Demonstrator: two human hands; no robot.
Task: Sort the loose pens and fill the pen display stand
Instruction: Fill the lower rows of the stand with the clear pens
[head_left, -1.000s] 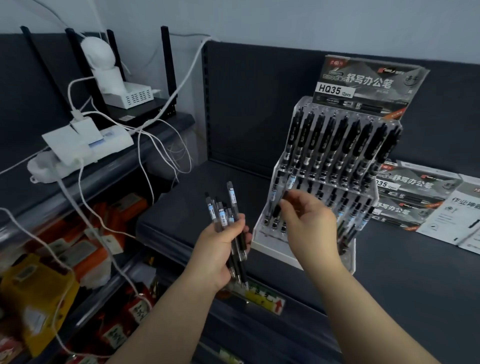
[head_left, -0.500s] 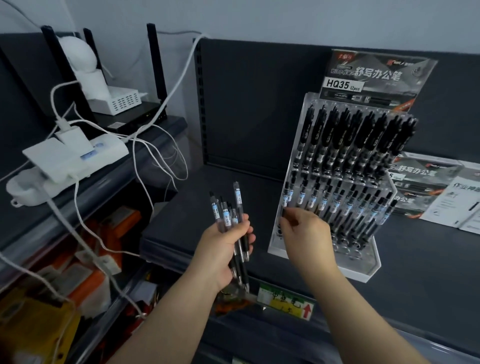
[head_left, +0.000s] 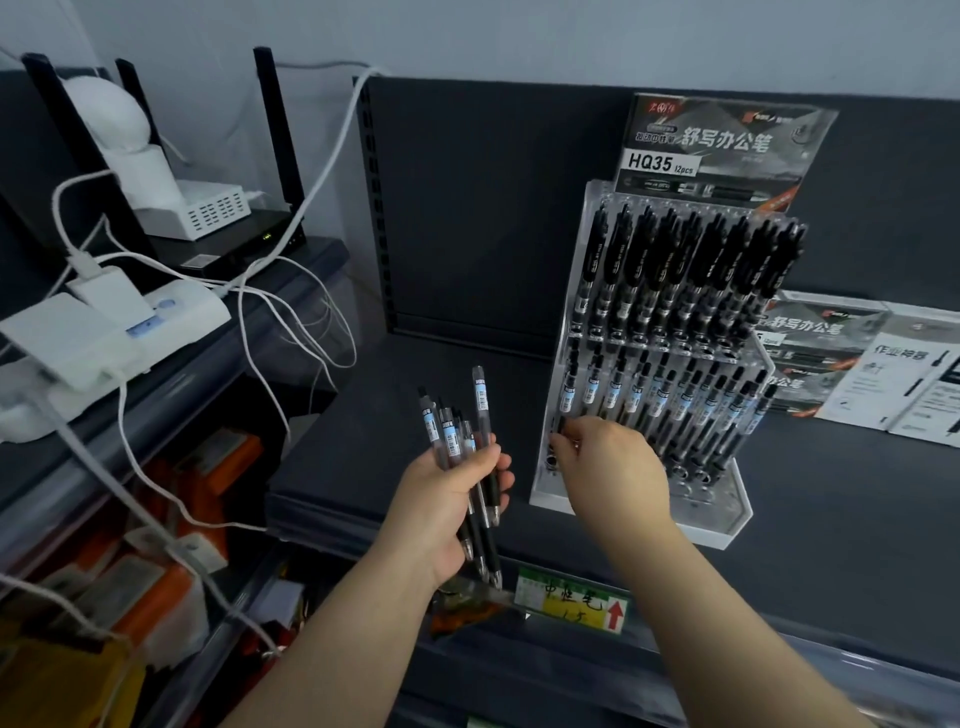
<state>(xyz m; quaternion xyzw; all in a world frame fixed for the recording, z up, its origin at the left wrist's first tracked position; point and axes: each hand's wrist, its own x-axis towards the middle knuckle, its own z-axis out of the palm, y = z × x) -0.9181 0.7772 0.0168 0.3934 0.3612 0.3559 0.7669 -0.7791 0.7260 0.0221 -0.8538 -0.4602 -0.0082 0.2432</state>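
Lower now on the pen display stand (head_left: 727, 512), which sits near the shelf's (head_left: 415, 364) front edge, the right hand (head_left: 615, 470) pinches a pen (head_left: 561, 426) toward its bottom-left slot while the left hand (head_left: 441, 501) clasps the loose pens (head_left: 451, 434) upright as ready stock.

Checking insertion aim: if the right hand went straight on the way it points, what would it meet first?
Probably the pen display stand: the right hand, pinching what looks like a dark pen, points at its lower-left slots, nearly touching; depth is unclear.
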